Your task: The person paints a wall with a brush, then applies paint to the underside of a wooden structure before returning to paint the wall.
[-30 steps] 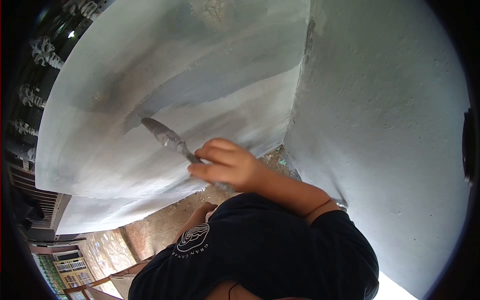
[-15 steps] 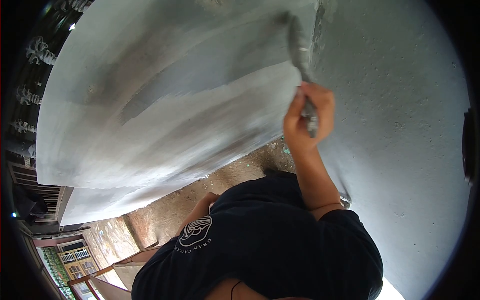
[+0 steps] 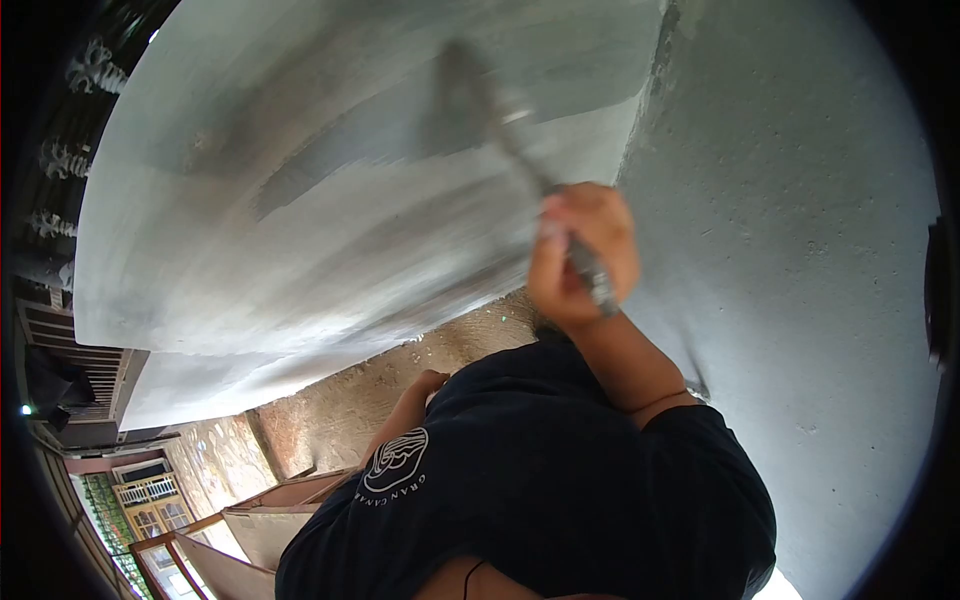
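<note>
My right hand (image 3: 583, 250) is closed round the dark, paint-specked handle of a brush (image 3: 510, 140). Motion smears the brush's head, which lies over the grey wall (image 3: 330, 260) at upper centre. A darker grey band (image 3: 340, 150) curves across that pale wall to the left of the brush. Low beside my dark shirt, my left hand (image 3: 432, 380) shows only in small part, and its fingers cannot be made out.
A second grey wall (image 3: 790, 230) meets the first at a corner right of my right hand. Brown ground (image 3: 330, 420) lies below. At the left are white balusters (image 3: 65, 160), a slatted grille (image 3: 75, 375) and wooden frames (image 3: 270, 500).
My right hand has moved left and slightly down, and the brush has swung left from the corner across the wall. My left hand shows slightly more beside the shirt.
</note>
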A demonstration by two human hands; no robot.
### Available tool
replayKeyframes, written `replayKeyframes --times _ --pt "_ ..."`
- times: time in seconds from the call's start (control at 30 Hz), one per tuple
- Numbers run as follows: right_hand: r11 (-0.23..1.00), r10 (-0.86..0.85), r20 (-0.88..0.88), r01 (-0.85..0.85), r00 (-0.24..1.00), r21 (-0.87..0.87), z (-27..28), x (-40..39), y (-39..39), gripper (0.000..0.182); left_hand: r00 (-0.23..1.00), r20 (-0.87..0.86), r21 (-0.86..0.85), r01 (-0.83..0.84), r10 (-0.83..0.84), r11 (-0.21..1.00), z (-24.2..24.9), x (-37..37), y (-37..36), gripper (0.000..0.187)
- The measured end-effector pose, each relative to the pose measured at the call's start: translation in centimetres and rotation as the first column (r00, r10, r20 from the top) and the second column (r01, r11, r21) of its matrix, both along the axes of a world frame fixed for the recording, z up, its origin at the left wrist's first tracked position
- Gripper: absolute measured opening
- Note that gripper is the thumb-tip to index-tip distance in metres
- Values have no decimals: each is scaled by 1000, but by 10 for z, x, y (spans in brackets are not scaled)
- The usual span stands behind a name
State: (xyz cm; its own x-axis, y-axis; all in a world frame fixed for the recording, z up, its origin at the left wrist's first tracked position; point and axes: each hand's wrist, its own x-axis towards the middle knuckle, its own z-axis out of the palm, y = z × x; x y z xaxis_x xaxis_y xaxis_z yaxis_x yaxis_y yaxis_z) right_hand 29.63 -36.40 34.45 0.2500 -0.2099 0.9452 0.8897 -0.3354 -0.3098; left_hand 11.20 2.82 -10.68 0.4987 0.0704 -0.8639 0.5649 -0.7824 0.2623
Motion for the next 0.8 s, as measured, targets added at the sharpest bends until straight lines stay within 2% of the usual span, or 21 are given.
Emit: replayKeyframes --times 0.03,0.1,0.2,0.27,0.33,0.43,0.47,0.53,0.6,0.63,0.7,0.73,0.8 --pt "1000 7 0 -7 1000 -4 1 1 -1 29 1000 0 -4 -7 7 1000 5 -5 -4 60" --pt "960 -279 -59 278 958 -28 6 2 -3 20 997 78 88 -30 24 996 11 -16 -10 53" --pt "967 -136 24 138 990 -213 8 8 12 26 997 73 90 -43 36 995 9 -25 -8 53" --pt "958 71 -15 -72 997 -276 4 -1 31 33 996 71 98 -55 48 994 9 -30 -1 52" --pt "924 249 -6 -240 968 -299 4 -10 49 37 996 67 103 -71 64 992 6 -38 7 52" --pt "932 288 -9 -283 957 -229 0 -24 59 30 994 65 106 -98 92 990 -1 -44 21 51" --pt "927 319 -15 -315 948 -205 1 -25 50 32 992 65 103 -112 106 988 -5 -45 23 51" --pt "976 87 25 -80 996 -200 -4 -25 36 35 988 65 90 -144 139 985 -19 -51 23 51" --pt "978 -165 -40 158 986 -138 -9 -23 27 36 991 115 -3 -76 76 997 -41 -59 25 50" --pt "979 -149 -38 142 988 -145 -8 -21 31 36 989 115 -10 -92 93 996 -54 -65 30 50" --pt "979 -205 -147 201 968 -45 -5 -14 39 36 982 174 -28 86 -80 996 -73 -81 37 50" --pt "990 -121 -125 112 985 -82 -3 -12 45 37 982 177 -32 74 -67 997 -63 -86 32 50" --pt "977 -72 -84 53 994 -205 -2 -21 68 27 981 57 90 -191 186 977 -19 -92 19 50"
